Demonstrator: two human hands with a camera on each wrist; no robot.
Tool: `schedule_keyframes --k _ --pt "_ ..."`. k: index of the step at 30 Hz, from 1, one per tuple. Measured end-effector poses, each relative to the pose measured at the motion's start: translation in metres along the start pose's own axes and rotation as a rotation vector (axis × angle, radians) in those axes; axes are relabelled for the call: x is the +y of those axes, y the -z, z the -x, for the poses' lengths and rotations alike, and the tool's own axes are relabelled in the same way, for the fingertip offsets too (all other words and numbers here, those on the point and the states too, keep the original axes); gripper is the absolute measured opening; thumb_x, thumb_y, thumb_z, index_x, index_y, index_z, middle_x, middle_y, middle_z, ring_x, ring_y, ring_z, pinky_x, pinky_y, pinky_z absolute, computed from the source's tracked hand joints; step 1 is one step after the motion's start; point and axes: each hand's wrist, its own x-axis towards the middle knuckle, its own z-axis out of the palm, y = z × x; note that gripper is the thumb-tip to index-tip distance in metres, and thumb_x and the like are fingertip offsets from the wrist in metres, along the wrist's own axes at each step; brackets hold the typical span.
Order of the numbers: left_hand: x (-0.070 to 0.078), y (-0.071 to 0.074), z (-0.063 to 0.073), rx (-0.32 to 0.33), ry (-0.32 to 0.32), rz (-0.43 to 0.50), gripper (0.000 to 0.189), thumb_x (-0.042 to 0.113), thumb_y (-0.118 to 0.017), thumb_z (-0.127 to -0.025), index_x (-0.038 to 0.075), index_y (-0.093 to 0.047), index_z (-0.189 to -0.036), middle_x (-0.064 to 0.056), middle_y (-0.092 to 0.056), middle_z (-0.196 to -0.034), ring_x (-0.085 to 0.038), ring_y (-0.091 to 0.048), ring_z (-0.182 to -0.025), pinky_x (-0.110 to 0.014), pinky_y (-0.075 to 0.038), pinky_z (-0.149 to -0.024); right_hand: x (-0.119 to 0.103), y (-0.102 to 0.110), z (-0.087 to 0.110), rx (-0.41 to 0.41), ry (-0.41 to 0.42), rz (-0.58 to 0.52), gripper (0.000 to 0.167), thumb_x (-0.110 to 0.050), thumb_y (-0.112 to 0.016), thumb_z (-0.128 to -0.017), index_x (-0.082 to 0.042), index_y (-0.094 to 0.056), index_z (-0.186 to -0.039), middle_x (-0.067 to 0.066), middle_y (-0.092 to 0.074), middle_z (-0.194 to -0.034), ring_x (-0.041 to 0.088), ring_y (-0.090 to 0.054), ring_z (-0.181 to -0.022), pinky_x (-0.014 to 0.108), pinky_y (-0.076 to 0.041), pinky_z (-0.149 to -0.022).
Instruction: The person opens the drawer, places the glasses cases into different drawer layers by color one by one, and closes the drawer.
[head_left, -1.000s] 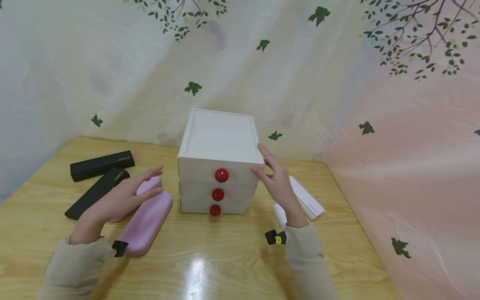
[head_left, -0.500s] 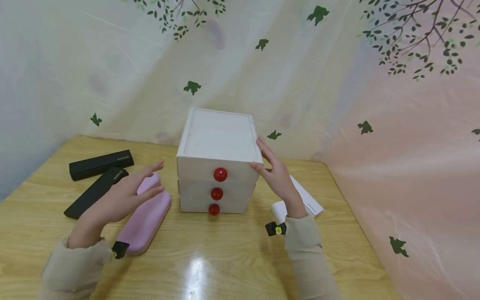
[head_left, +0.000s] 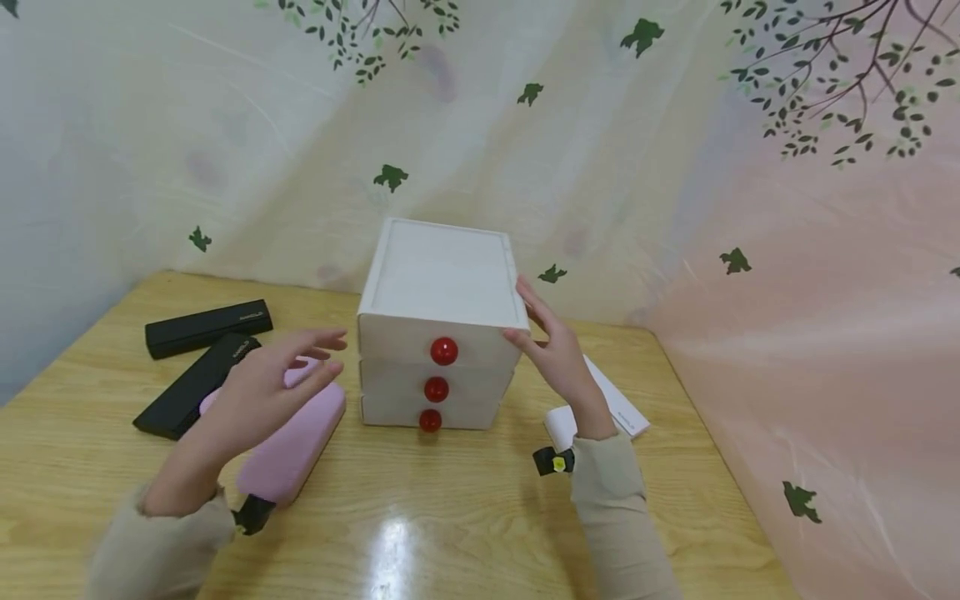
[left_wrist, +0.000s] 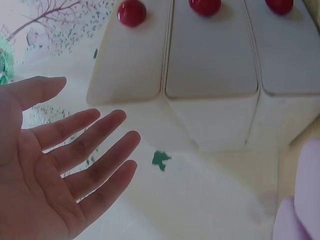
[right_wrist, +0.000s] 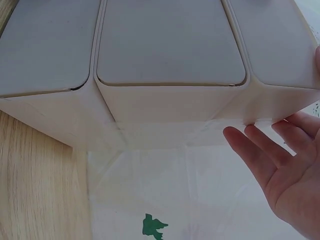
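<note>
While touching the white drawer unit on the tabletop at its upper right edge with the nearer, unclenched right grip, holds the empty, loose left grip apart from the unit's left side.

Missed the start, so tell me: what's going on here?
A person's right hand rests against the upper right side of a white drawer box. The left hand is held open near the box's other side, not touching it. All three drawers, each with a red knob, look closed. Pink cases and black cases lie on the table at the left, white objects at the right.
</note>
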Motion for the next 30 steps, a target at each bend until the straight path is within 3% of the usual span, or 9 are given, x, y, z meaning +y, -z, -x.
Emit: schedule_keyframes --k 4,8,11,19,24,30 --pt "0.008 -0.013 -0.003 -0.021 -0.005 0.071 0.032 0.019 -0.059 -0.098 0.006 -0.060 -0.127 -0.008 -0.069 -0.115 -0.023 -0.067 -0.101 -0.042 -0.056 -0.087 -0.001 -0.001 0.000 0.001 -0.004 0.003 0.066 -0.031 -0.061 -0.096 -0.028 -0.028 -0.153 -0.013 -0.018 -0.162 0.027 -0.033 -0.145 0.052 -0.048 -0.099" --pt "0.013 -0.026 -0.006 -0.102 0.040 0.189 0.033 0.021 -0.057 -0.098 0.004 -0.060 -0.126 -0.010 -0.071 -0.112 -0.020 -0.067 -0.099 -0.030 -0.055 -0.083 0.000 0.000 0.000 -0.002 0.000 0.003 0.067 -0.034 -0.061 -0.095 -0.027 -0.028 -0.153 -0.012 -0.018 -0.162 0.028 -0.032 -0.145 0.052 -0.049 -0.099" --pt "0.016 -0.037 -0.010 -0.154 0.077 0.288 0.036 0.023 -0.057 -0.098 0.002 -0.059 -0.128 -0.013 -0.070 -0.112 -0.021 -0.067 -0.099 -0.027 -0.055 -0.080 -0.001 0.001 -0.001 -0.010 -0.001 0.010 0.068 -0.037 -0.062 -0.094 -0.028 -0.028 -0.153 -0.013 -0.019 -0.162 0.029 -0.033 -0.145 0.052 -0.049 -0.098" --pt "0.017 -0.063 -0.026 -0.219 0.151 0.573 0.042 0.022 -0.050 -0.102 -0.005 -0.051 -0.134 -0.022 -0.067 -0.116 -0.034 -0.065 -0.108 -0.043 -0.054 -0.091 -0.003 0.009 -0.001 -0.048 -0.009 0.019 0.066 -0.032 -0.062 -0.095 -0.030 -0.029 -0.152 -0.015 -0.021 -0.161 0.029 -0.036 -0.143 0.053 -0.050 -0.097" --pt "0.019 -0.076 -0.033 -0.227 0.247 0.662 0.044 0.025 -0.049 -0.102 -0.008 -0.052 -0.131 -0.024 -0.069 -0.113 -0.031 -0.068 -0.104 -0.043 -0.055 -0.092 -0.004 0.012 -0.002 -0.072 0.028 0.024 0.065 -0.027 -0.062 -0.096 -0.024 -0.030 -0.153 -0.006 -0.021 -0.162 0.035 -0.036 -0.142 0.052 -0.052 -0.093" --pt "0.027 -0.090 -0.043 -0.187 0.323 0.735 0.044 0.029 -0.049 -0.102 -0.010 -0.060 -0.119 -0.020 -0.073 -0.105 -0.020 -0.071 -0.091 -0.038 -0.058 -0.086 -0.005 0.013 -0.002 -0.079 0.029 0.039 0.067 -0.032 -0.061 -0.095 -0.024 -0.029 -0.153 -0.005 -0.020 -0.163 0.034 -0.035 -0.143 0.053 -0.052 -0.093"
